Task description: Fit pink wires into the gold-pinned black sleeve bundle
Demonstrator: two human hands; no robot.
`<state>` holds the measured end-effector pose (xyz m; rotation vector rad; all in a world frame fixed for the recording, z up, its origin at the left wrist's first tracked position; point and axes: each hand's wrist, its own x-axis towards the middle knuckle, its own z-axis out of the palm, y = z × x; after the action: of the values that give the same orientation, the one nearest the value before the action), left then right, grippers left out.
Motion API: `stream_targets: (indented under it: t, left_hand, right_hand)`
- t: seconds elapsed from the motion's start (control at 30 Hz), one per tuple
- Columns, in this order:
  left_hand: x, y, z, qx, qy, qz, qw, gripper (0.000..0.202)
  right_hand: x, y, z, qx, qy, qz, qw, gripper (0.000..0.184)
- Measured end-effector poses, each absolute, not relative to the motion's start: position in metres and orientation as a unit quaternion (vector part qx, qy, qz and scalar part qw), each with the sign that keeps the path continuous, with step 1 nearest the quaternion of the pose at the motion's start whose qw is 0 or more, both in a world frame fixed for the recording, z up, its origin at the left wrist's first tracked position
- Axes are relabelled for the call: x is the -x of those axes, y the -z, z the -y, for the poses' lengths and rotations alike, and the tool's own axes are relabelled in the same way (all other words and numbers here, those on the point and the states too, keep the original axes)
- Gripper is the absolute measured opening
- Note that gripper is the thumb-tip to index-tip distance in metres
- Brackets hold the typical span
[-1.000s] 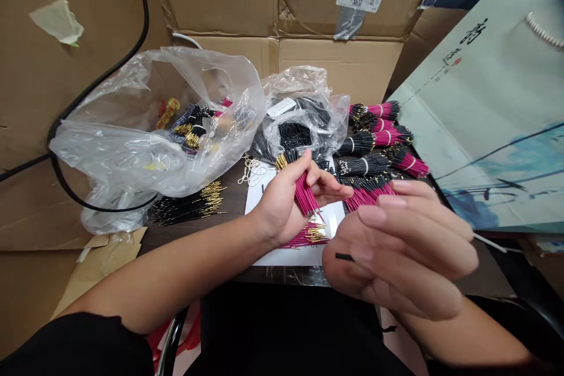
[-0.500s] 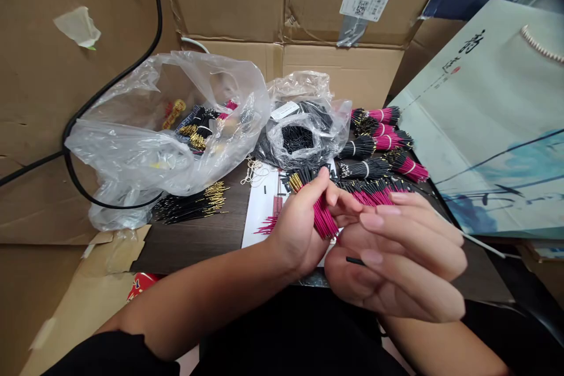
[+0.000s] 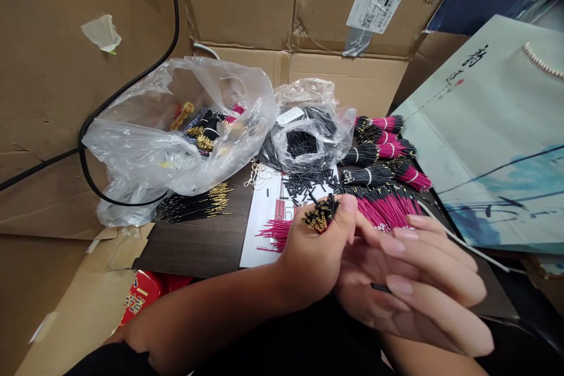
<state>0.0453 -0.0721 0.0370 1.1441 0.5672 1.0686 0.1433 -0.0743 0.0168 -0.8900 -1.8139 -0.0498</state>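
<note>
The left hand (image 3: 315, 252) clamps a bundle of gold-tipped black tubes (image 3: 321, 214) in its fist, just beside the right hand (image 3: 409, 288), which pinches a short black tube (image 3: 379, 287). Pink wire bundles (image 3: 388, 208) lie just beyond the hands.

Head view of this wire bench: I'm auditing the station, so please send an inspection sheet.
Surface: dark wooden table, white printed sheet on it.
Job's things: pink wire bundles, loose black tubes on the sheet.
Clutter: clear plastic bag of mixed bundles.
Hands: left hand grips a gold-tipped black bundle; right hand pinches a short black tube.
Cables: black cable, white cable.
Surroundings: cardboard box, painted paper bag.
</note>
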Motion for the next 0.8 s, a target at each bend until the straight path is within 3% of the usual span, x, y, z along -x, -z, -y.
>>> stream_targets:
  t: [0.33,0.47,0.8]
  left_hand:
    - [-0.009,-0.026,0.033,-0.814,-0.381,-0.311,0.309,0.019]
    - [-0.006,-0.015,0.023,-0.85,-0.353,-0.322,0.221,0.009]
    - [-0.003,-0.006,0.018,-0.885,-0.309,-0.347,0.032,0.013]
  right_hand:
    - [-0.183,-0.043,0.082,0.271,0.21,0.793,0.504,0.01]
    - [-0.189,-0.033,0.068,0.239,0.188,0.849,0.433,0.01]
    - [-0.188,-0.004,0.067,0.243,0.148,0.852,0.44,0.019]
